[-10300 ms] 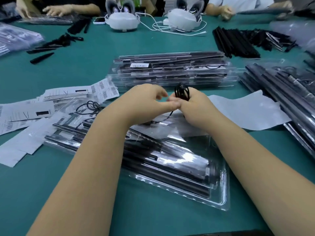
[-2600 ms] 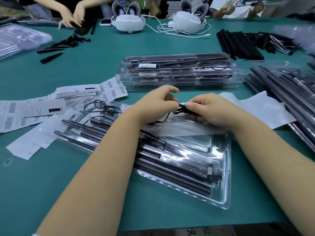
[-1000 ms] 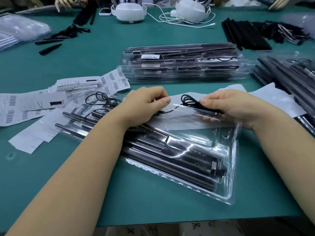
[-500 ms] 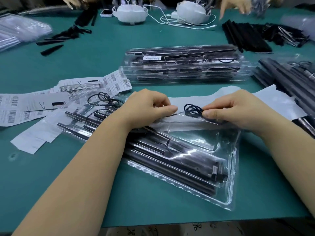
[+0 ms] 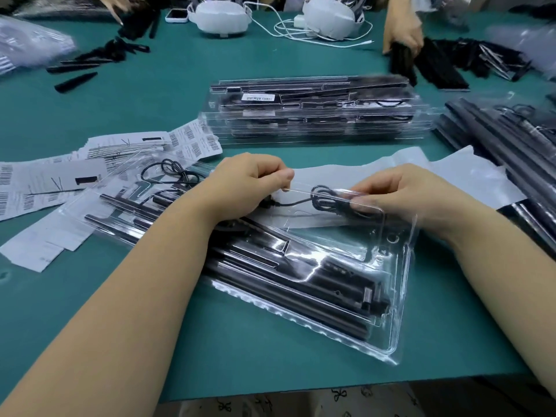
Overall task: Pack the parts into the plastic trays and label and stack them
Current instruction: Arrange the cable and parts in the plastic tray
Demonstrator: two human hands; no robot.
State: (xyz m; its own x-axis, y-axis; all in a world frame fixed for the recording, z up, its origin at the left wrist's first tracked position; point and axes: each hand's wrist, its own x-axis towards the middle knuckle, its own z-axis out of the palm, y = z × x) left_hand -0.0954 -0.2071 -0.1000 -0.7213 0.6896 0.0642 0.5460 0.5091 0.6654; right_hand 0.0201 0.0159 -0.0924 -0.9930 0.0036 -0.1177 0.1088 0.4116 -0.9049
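1. Covering the whole scene, a matte teal table [image 5: 156,94] carries everything.
2. Lying slantwise at near centre, a clear plastic tray [image 5: 394,335] of glossy moulded plastic has a scalloped near rim and recessed compartments; long black rods [image 5: 288,284], smooth and shiny, fill its lengthwise channels.
3. A stack of packed trays [image 5: 316,115], clear and flat, sits farther back at centre, with a small white label [image 5: 258,97] on top.
4. White paper sheets [image 5: 45,182] printed with barcodes fan out at left, partly under a second clear tray that holds a loose loop of black cable.
5. A pale, crinkled plastic bag [image 5: 400,164] lies flat behind the hands.
6. More dark rods in clear packing [image 5: 505,139] run along the right edge; loose black strips [image 5: 442,67] lie at far right, where another person's hand [image 5: 401,31] reaches.
7. Two rounded white headsets [image 5: 219,19] with white cords rest at the far side.
8. The left hand [image 5: 249,185] is curled, thumb and forefinger pinching the thin straight end of the cable at the tray's far edge.
9. The right hand [image 5: 400,194] is curled too, fingertips pressing the coil into the tray's far-right compartment.
10. The coiled black cable [image 5: 328,201], thin and rubbery, lies between both hands.
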